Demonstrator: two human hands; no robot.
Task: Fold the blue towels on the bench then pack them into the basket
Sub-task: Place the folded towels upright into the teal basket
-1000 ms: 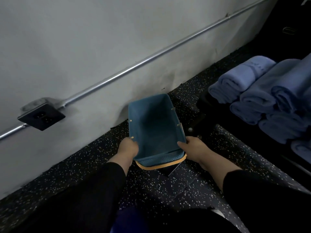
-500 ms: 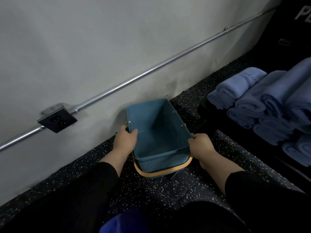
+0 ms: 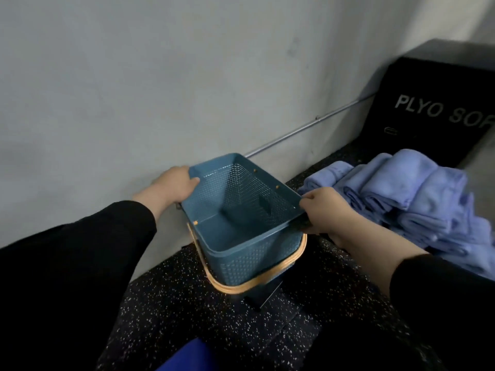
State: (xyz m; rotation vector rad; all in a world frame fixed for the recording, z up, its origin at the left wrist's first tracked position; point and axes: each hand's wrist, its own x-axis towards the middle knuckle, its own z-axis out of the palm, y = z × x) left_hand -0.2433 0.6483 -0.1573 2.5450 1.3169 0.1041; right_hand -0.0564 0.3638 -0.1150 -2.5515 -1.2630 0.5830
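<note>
White capitals reading "PLYO SOF", cut off by the frame edge, run across the face of a black padded box (image 3: 439, 113) that stands against the grey wall (image 3: 134, 76) at upper right. A thin metal conduit (image 3: 308, 128) runs along the wall from the box down behind the basket (image 3: 241, 210), a blue perforated plastic tub with a tan handle (image 3: 257, 282) folded down around its outside. The basket is empty and sits tilted above the speckled black floor (image 3: 187, 303); whether its base touches the floor cannot be told. The left hand (image 3: 171, 187) is closed over the far left rim, thumb hooked inside the rim. The right hand (image 3: 325, 210) pinches the right rim, fingers curled over the edge. Both arms wear black sleeves (image 3: 80, 263). Just beside the right hand, to the right of the basket, the blue towels (image 3: 407, 199) lie folded and stacked in a pile; the worktop under them is hidden. A blue shape (image 3: 187, 357) shows at the bottom edge, too little to identify.
</note>
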